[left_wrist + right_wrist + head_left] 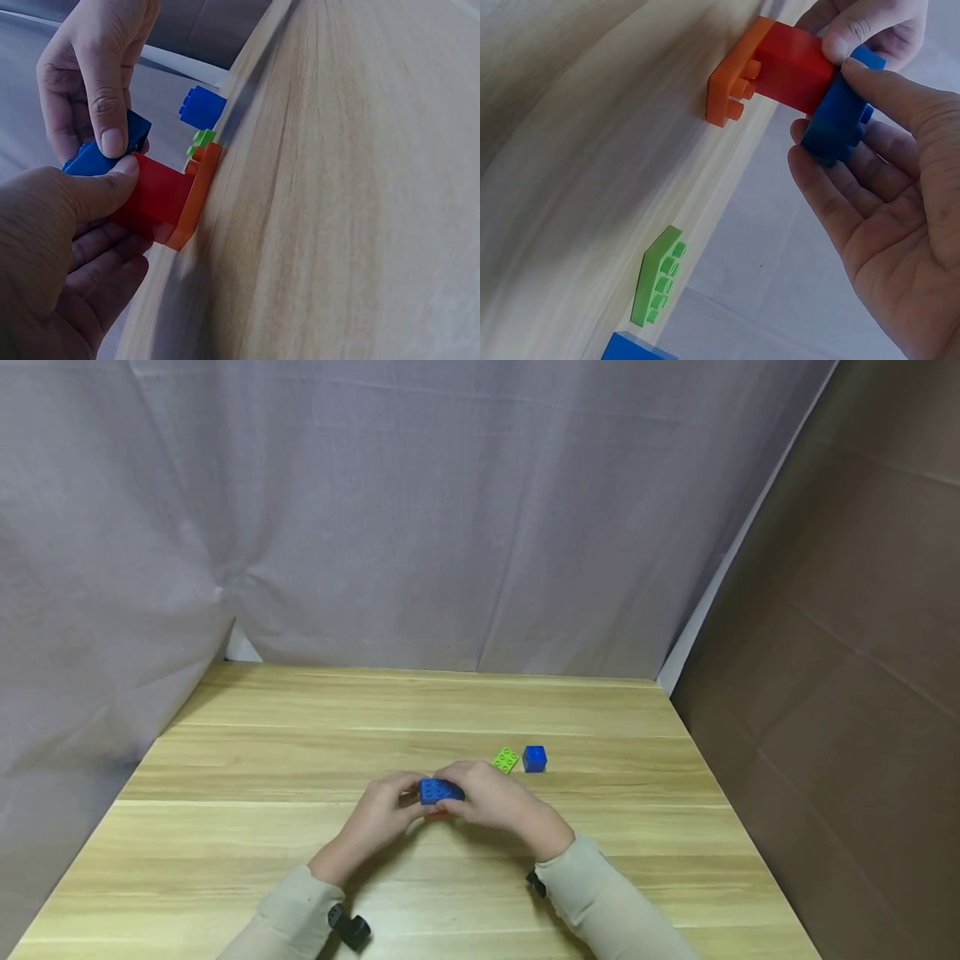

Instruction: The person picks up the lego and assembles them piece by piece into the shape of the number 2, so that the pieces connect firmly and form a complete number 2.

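Note:
A red brick (159,196) stands on an orange studded plate (198,196) at the table surface. Over the red brick's top lies a blue brick (433,791), studs up; whether the two are fully joined I cannot tell. My left hand (375,817) grips the red brick, its thumb (112,191) at the seam below the blue one and its fingers behind. From the other side my right hand (491,797) pinches the blue brick between thumb (892,94) and fingers. In the head view the hands hide most of the red and orange pieces.
Beyond my right hand, a light green studded plate (506,760) lies flat on the wooden table (285,735). Right beside it stands another blue brick (535,759). Grey cloth (450,527) hangs behind the table, and a brown cloth (847,652) runs along the right side.

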A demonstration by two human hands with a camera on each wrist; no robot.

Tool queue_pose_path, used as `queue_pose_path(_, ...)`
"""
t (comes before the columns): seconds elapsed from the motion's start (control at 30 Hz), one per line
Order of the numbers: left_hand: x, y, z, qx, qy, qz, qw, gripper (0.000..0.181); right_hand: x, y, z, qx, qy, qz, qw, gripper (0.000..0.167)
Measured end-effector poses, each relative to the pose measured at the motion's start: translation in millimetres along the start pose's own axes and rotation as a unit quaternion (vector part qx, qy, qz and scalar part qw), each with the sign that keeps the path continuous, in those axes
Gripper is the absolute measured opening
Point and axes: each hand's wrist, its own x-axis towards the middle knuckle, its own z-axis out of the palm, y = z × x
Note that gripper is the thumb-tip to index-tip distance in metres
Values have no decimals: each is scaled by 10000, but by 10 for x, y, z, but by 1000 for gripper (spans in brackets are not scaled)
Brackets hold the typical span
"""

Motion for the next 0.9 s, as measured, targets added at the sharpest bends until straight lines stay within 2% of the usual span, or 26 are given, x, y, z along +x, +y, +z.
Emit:
queue_pose_path(0.4,-9,-2,-9,105,4,11,9999,33,-41,51,13,-64,-7,92,9999,38)
queue_pose_path(0.67,-11,-11,2,21,-74,-212,9997,32,-51,77,44,-81,-19,165,9998,37)
queue_pose_path(0.9,-23,-14,-7,-52,-87,-251,9996,32,-31,28,33,-177,-6,234,9996,35)
